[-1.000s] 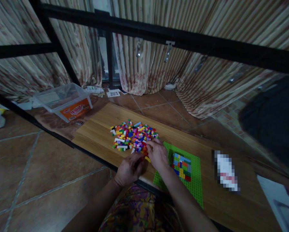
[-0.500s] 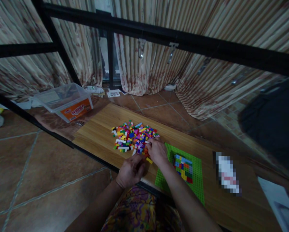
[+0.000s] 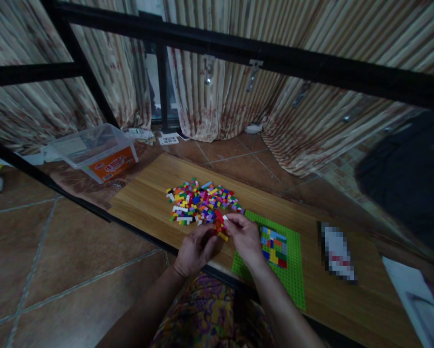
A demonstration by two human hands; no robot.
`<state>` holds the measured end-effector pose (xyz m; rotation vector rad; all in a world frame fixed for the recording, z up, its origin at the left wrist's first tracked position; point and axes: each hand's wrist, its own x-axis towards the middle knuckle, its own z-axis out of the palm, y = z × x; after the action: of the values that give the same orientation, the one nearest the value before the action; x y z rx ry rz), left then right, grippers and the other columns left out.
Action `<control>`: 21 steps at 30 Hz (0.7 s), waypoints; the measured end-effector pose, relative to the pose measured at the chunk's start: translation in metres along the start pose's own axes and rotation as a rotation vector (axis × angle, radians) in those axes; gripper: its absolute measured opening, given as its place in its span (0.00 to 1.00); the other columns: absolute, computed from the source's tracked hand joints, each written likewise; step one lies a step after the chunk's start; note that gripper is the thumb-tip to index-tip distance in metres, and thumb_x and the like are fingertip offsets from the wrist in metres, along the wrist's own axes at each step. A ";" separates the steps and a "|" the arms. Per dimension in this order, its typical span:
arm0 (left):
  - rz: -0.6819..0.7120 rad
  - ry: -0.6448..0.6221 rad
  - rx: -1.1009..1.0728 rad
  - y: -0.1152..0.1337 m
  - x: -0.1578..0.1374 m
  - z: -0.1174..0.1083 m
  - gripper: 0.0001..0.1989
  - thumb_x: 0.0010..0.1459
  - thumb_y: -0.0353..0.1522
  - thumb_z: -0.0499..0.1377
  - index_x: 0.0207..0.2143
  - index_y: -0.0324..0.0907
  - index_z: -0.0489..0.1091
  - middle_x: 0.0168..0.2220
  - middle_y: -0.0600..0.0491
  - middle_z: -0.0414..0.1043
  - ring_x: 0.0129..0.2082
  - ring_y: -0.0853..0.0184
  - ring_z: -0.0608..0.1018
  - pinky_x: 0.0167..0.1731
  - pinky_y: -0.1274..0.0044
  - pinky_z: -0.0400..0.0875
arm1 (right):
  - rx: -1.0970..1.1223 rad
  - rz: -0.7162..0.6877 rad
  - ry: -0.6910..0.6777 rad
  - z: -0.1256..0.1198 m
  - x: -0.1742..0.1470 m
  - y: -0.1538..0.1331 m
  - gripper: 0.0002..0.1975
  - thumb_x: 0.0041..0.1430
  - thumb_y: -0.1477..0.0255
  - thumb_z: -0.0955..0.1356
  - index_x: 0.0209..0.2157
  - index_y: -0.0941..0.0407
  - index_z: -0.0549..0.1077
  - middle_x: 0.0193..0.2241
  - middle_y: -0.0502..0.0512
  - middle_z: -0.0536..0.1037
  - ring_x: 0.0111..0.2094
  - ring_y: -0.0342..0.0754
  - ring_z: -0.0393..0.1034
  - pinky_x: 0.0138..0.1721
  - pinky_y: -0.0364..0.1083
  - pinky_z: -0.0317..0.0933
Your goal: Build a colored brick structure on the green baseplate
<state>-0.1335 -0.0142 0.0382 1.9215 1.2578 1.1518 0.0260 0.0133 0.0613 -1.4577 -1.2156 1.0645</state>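
Observation:
A heap of many-coloured toy building bricks (image 3: 193,200) lies spread on the wooden table. At the heap's near right edge, my right hand (image 3: 245,237) pinches a small white brick (image 3: 225,218) between thumb and fingertips. A red brick (image 3: 219,215) shows close beside it. My left hand (image 3: 195,250) is curled at the near side of the heap; what its fingers hold, if anything, is unclear. A yellow brick (image 3: 223,237) lies between the two hands. Partly behind my right forearm is a green baseplate (image 3: 293,270) bearing a block of coloured bricks (image 3: 275,245).
The wooden table (image 3: 148,188) runs diagonally under the bricks. A clear plastic box (image 3: 111,159) with an orange label stands beyond its left end. A blurred-out white item (image 3: 336,253) lies to the right. A black metal rail (image 3: 217,41) crosses in front of the curtains.
My right hand has drawn back a little from the heap towards me and right, with the white brick in its fingertips. My left hand's fingers have opened slightly. The view has shifted slightly.

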 end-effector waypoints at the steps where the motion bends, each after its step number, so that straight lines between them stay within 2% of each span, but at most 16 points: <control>1: -0.017 0.009 -0.017 0.000 0.000 -0.001 0.15 0.61 0.34 0.55 0.50 0.42 0.65 0.41 0.48 0.75 0.40 0.65 0.78 0.42 0.74 0.72 | 0.058 0.037 -0.015 0.001 -0.008 -0.001 0.13 0.51 0.62 0.70 0.35 0.55 0.76 0.30 0.52 0.80 0.31 0.47 0.72 0.33 0.45 0.65; 4: -0.066 0.010 -0.062 0.001 0.003 -0.005 0.13 0.62 0.36 0.53 0.47 0.41 0.67 0.39 0.49 0.75 0.38 0.65 0.77 0.39 0.74 0.72 | 0.154 0.102 -0.079 0.006 -0.031 -0.004 0.13 0.50 0.62 0.70 0.36 0.55 0.77 0.31 0.52 0.80 0.32 0.47 0.73 0.33 0.45 0.66; 7: -0.103 -0.026 -0.106 -0.001 0.006 -0.008 0.11 0.63 0.38 0.52 0.38 0.41 0.69 0.33 0.51 0.73 0.33 0.66 0.76 0.35 0.76 0.71 | 0.161 0.076 -0.141 0.012 -0.045 -0.002 0.11 0.51 0.65 0.70 0.35 0.54 0.78 0.32 0.51 0.80 0.33 0.47 0.73 0.36 0.45 0.66; 10: -0.109 -0.070 -0.161 -0.002 0.009 -0.010 0.12 0.63 0.39 0.52 0.34 0.41 0.68 0.29 0.54 0.70 0.29 0.68 0.73 0.32 0.78 0.69 | 0.121 0.054 -0.140 0.014 -0.046 0.002 0.08 0.50 0.67 0.70 0.33 0.54 0.78 0.30 0.50 0.80 0.32 0.46 0.72 0.36 0.45 0.65; 12: -0.105 -0.080 -0.182 -0.002 0.010 -0.010 0.12 0.63 0.39 0.52 0.33 0.41 0.68 0.28 0.55 0.68 0.28 0.69 0.72 0.30 0.79 0.68 | 0.123 0.062 -0.142 0.014 -0.045 0.003 0.07 0.49 0.67 0.71 0.30 0.54 0.78 0.27 0.49 0.79 0.29 0.45 0.71 0.33 0.44 0.64; 16: -0.101 -0.096 -0.182 -0.003 0.011 -0.010 0.12 0.63 0.39 0.52 0.31 0.41 0.67 0.26 0.55 0.66 0.28 0.69 0.70 0.30 0.79 0.66 | 0.254 0.156 -0.145 0.015 -0.043 0.002 0.08 0.45 0.66 0.72 0.28 0.55 0.78 0.23 0.48 0.77 0.23 0.42 0.67 0.25 0.41 0.61; 21: -0.117 -0.097 -0.205 -0.006 0.012 -0.012 0.13 0.63 0.39 0.52 0.30 0.41 0.66 0.25 0.56 0.66 0.27 0.70 0.69 0.30 0.79 0.66 | 0.433 0.263 -0.118 0.012 -0.044 -0.004 0.12 0.40 0.65 0.74 0.28 0.56 0.77 0.22 0.48 0.77 0.22 0.41 0.67 0.24 0.41 0.62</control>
<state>-0.1445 -0.0007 0.0429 1.7103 1.1377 1.0704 0.0071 -0.0288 0.0656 -1.2456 -0.8148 1.5048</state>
